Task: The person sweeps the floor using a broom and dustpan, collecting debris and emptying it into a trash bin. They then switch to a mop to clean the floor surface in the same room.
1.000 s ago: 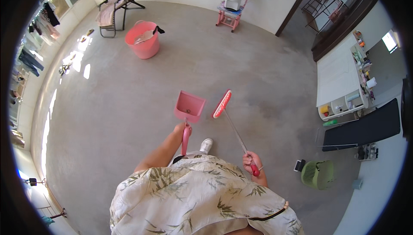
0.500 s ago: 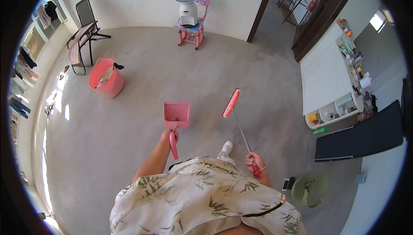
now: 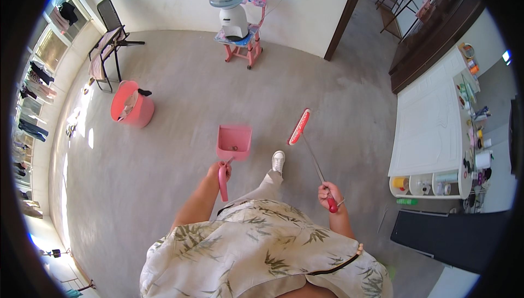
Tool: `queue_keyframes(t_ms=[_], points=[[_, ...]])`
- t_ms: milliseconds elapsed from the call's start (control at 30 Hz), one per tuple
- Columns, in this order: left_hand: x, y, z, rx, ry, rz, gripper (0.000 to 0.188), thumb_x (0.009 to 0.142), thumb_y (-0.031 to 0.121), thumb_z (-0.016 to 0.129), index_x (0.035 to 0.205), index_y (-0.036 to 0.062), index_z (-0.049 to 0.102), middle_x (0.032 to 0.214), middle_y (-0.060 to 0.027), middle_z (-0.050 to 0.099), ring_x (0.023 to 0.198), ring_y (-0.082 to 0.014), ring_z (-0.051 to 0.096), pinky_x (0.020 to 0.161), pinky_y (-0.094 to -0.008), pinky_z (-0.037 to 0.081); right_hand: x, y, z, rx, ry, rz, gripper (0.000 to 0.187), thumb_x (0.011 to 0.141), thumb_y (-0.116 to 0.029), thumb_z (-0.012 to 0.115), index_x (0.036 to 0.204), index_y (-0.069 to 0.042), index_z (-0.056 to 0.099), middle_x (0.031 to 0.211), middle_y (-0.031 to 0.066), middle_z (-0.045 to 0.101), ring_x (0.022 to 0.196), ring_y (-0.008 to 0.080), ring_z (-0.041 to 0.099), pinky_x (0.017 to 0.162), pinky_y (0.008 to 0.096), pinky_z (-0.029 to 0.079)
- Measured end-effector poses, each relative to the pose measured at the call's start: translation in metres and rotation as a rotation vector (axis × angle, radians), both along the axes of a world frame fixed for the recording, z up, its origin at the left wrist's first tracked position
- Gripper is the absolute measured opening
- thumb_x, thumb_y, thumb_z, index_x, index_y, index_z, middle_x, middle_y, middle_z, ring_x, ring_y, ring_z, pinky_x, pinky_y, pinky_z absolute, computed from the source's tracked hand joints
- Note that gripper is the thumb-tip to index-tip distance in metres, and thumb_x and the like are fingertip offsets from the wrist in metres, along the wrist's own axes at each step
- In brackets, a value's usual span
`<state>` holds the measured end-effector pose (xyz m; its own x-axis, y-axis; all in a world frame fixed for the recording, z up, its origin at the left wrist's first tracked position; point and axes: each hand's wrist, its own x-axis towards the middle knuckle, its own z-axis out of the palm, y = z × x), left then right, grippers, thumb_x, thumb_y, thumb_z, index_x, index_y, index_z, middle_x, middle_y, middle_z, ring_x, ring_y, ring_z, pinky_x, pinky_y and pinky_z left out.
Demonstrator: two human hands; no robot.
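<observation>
My left hand (image 3: 222, 170) is closed round the handle of a pink dustpan (image 3: 234, 135), whose open side faces away from me. Inside the pan lies a little debris (image 3: 234, 148), too small to name. On the right, my right hand (image 3: 329, 193) grips the red grip of a broom (image 3: 314, 159). Its thin metal pole leads up to a narrow red-and-white head, tilted at a slant over the grey floor and apart from the dustpan. One white shoe (image 3: 278, 161) of mine shows between the two tools.
A pink bucket (image 3: 134, 107) stands at left near a folding chair (image 3: 111, 41). Ahead, a water dispenser (image 3: 234, 22) sits on a small pink chair (image 3: 248, 47). To the right are a white cabinet (image 3: 423, 134) with bottles, a dark flat panel (image 3: 436, 238) and a doorway (image 3: 355, 30).
I have moved forward, with one white shoe now ahead between the tools. The green tub and phone at lower right have mostly left view. Both hands keep their holds.
</observation>
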<state>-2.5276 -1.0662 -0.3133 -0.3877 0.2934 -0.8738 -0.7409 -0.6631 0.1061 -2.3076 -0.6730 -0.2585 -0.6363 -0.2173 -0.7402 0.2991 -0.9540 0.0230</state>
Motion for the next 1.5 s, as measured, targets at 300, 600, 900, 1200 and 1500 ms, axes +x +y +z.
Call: queue_keyframes(t_ms=[300, 600, 900, 1200, 1500], points=[[-0.154, 0.169, -0.019, -0.095, 0.01, 0.008, 0.006, 0.073, 0.005, 0.045, 0.077, 0.0032, 0.042, 0.059, -0.0062, 0.044, 0.047, -0.0168, 0.049, 0.039, -0.0236, 0.046, -0.155, 0.132, 0.038, 0.098, -0.09, 0.135, 0.02, 0.082, -0.015, 0.05, 0.071, 0.001, 0.048, 0.053, 0.0034, 0.046, 0.041, 0.0098, 0.041, 0.037, 0.0225, 0.036], [-0.276, 0.271, -0.013, 0.002, 0.005, -0.002, 0.009, 0.074, 0.006, 0.044, 0.078, 0.0011, 0.038, 0.059, -0.0066, 0.044, 0.044, -0.0159, 0.047, 0.038, -0.0217, 0.047, -0.276, 0.251, 0.019, 0.003, -0.01, 0.118, 0.016, 0.081, -0.012, 0.05, 0.069, -0.001, 0.048, 0.055, 0.0036, 0.046, 0.041, 0.0099, 0.041, 0.037, 0.0222, 0.037], [-0.353, 0.372, -0.025, 0.044, -0.024, 0.151, 0.008, 0.076, 0.007, 0.041, 0.069, 0.0028, 0.038, 0.055, -0.0051, 0.043, 0.042, -0.0158, 0.045, 0.038, -0.0241, 0.046, -0.406, 0.422, -0.023, -0.003, -0.135, 0.288, 0.018, 0.08, -0.013, 0.05, 0.066, -0.002, 0.047, 0.05, 0.0015, 0.042, 0.039, 0.0098, 0.04, 0.038, 0.0219, 0.038], [-0.381, 0.429, -0.023, -0.127, -0.116, 0.274, 0.014, 0.078, 0.012, 0.041, 0.067, 0.0047, 0.04, 0.055, -0.0046, 0.043, 0.045, -0.015, 0.045, 0.036, -0.0244, 0.044, -0.569, 0.497, -0.037, 0.059, -0.126, 0.48, 0.021, 0.08, -0.015, 0.051, 0.064, -0.003, 0.044, 0.048, 0.0008, 0.041, 0.039, 0.0099, 0.042, 0.036, 0.0212, 0.038], [-0.404, 0.45, -0.042, 0.061, -0.132, 0.442, 0.009, 0.077, 0.008, 0.039, 0.069, 0.004, 0.038, 0.058, -0.0057, 0.041, 0.045, -0.0143, 0.044, 0.039, -0.0223, 0.045, -0.681, 0.509, -0.015, 0.096, -0.102, 0.78, 0.009, 0.08, -0.008, 0.049, 0.081, 0.001, 0.05, 0.063, 0.0065, 0.051, 0.05, 0.0122, 0.05, 0.041, 0.0247, 0.042]])
